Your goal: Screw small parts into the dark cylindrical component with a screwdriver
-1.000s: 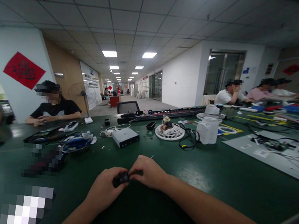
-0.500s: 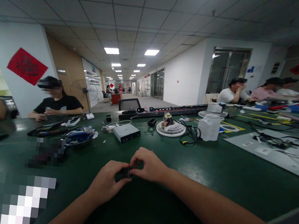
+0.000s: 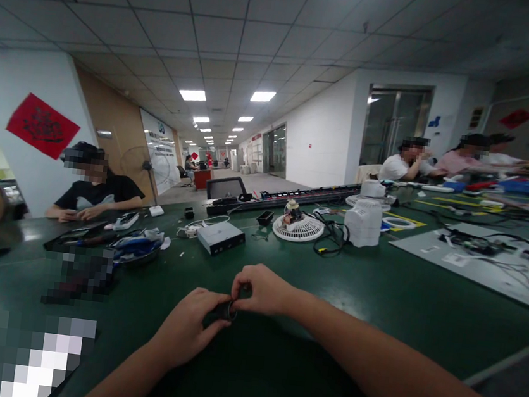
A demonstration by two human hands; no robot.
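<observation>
Between the thumb and fingers of my left hand (image 3: pixel 187 325) is a small dark cylindrical part (image 3: pixel 223 311) with a pale ring at its right end. My right hand (image 3: pixel 261 289) is closed in a pinch, thumb and forefinger meeting at that ringed end. Fingers cover much of the part, so its exact kind is unclear. Both hands are held low over the green table (image 3: pixel 324 345). Beyond them sits a silver box like a disc drive (image 3: pixel 220 238).
A white fan grille with a motor (image 3: pixel 298 228), black cables (image 3: pixel 336 242) and a white housing (image 3: pixel 362 225) stand behind. At right lies a pale panel with electronics (image 3: pixel 467 266). Blue items in a bowl (image 3: pixel 137 248) are at left. A co-worker (image 3: pixel 98 186) sits across; others sit far right.
The view has tilted slightly. My right fingertips have shifted a little up along the part's edge, and more of its ringed end shows. My left hand keeps its hold.
</observation>
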